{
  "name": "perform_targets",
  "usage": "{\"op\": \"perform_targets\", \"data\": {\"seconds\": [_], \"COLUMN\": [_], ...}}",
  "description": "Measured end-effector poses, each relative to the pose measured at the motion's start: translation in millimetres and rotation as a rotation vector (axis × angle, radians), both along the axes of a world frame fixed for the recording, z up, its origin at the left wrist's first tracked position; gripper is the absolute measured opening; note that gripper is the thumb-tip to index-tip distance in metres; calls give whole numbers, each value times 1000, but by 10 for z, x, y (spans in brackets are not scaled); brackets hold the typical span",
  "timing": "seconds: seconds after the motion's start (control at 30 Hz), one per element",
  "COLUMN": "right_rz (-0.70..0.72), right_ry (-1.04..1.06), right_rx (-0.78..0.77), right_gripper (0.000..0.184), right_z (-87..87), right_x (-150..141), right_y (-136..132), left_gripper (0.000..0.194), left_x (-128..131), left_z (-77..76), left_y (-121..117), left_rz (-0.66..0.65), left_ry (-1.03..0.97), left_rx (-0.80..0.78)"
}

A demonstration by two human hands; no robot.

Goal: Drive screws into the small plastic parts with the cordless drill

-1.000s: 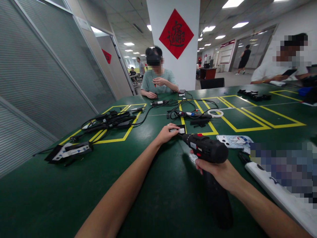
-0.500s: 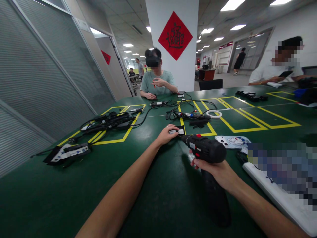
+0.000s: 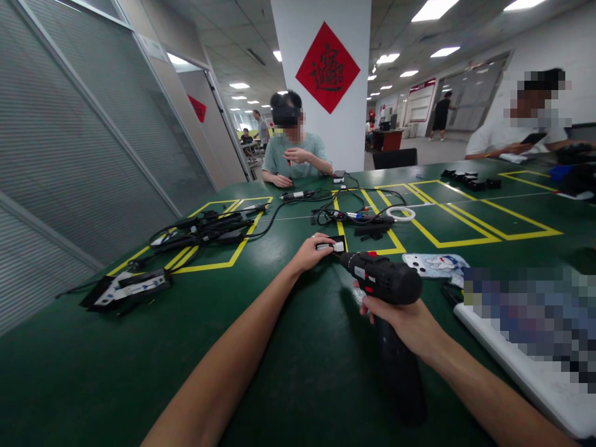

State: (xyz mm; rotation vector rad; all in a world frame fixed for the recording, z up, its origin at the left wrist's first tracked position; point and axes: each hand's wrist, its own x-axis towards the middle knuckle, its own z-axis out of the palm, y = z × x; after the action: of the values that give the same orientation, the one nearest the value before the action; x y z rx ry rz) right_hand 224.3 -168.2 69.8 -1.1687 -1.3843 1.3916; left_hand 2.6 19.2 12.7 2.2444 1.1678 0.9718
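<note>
My right hand (image 3: 393,313) is wrapped around the handle of a black cordless drill (image 3: 384,277) with red details. The drill lies level, its chuck pointing left and away from me, with the tip by my left fingers. My left hand (image 3: 311,252) rests on the green table (image 3: 279,323) and grips a small black and white part (image 3: 336,246). The fingers cover part of it, so its exact kind cannot be made out. Where the bit meets the part is too small to see clearly.
Black cables (image 3: 205,230) lie piled at the left, near a black and white bracket (image 3: 128,288). Past my hands are more cables and a white tape ring (image 3: 400,214). A patterned phone case (image 3: 436,265) lies right of the drill. Two people sit across the table.
The whole view shifts slightly, as if my head turned a little. Both hands and the drill keep nearly the same place against the part. A person far back walks toward the doors.
</note>
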Motion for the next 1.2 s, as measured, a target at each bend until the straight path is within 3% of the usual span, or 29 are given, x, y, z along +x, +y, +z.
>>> {"op": "perform_targets", "data": {"seconds": [0.43, 1.03, 1.2], "right_rz": [-43, -48, -38], "right_ry": [-66, -132, -54], "right_rx": [-33, 29, 7], "right_gripper": [27, 35, 40], "right_z": [59, 43, 14], "right_x": [-33, -8, -8], "right_y": [2, -3, 2], "left_gripper": [27, 25, 24], "left_x": [3, 1, 6], "left_z": [13, 4, -11], "left_y": [13, 13, 15], "left_rz": [10, 0, 11], "left_ry": [9, -29, -46], "left_rx": [-17, -11, -7]}}
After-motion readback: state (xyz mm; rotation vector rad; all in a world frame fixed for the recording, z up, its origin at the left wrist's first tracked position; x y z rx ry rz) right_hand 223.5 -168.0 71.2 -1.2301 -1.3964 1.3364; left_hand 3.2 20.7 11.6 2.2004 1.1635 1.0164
